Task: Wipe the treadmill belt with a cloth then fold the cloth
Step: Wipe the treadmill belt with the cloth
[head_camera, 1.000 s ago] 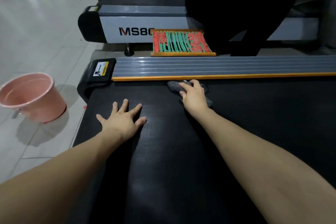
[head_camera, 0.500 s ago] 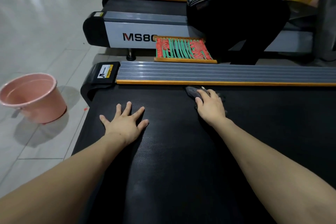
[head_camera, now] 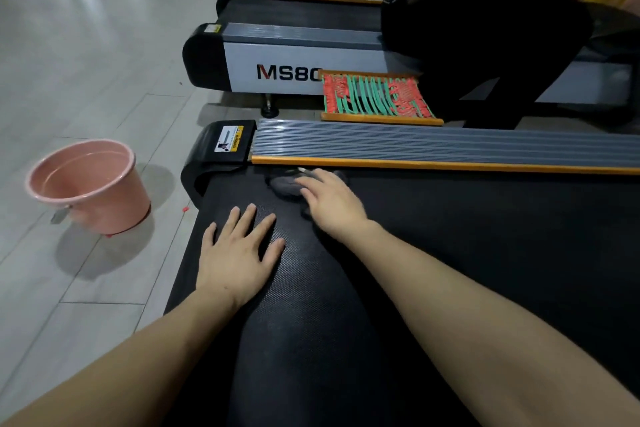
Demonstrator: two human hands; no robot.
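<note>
The black treadmill belt [head_camera: 467, 236] fills the lower right of the head view. A small dark grey cloth [head_camera: 284, 184] lies bunched on the belt close to the orange-edged side rail [head_camera: 433, 147]. My right hand [head_camera: 332, 201] presses down on the cloth with its fingers stretched out over it; most of the cloth is hidden under the hand. My left hand [head_camera: 239, 253] lies flat on the belt with fingers spread, just left of and nearer than the right hand, holding nothing.
A pink bucket [head_camera: 90, 187] stands on the tiled floor left of the treadmill. Beyond the rail sits a small red and green woven stool [head_camera: 375, 97], a second treadmill marked MS80 [head_camera: 294, 71], and a person in dark clothes [head_camera: 485, 31].
My right hand slid the cloth right along the rail, then back left toward the belt's end. My left hand stayed flat on the belt.
</note>
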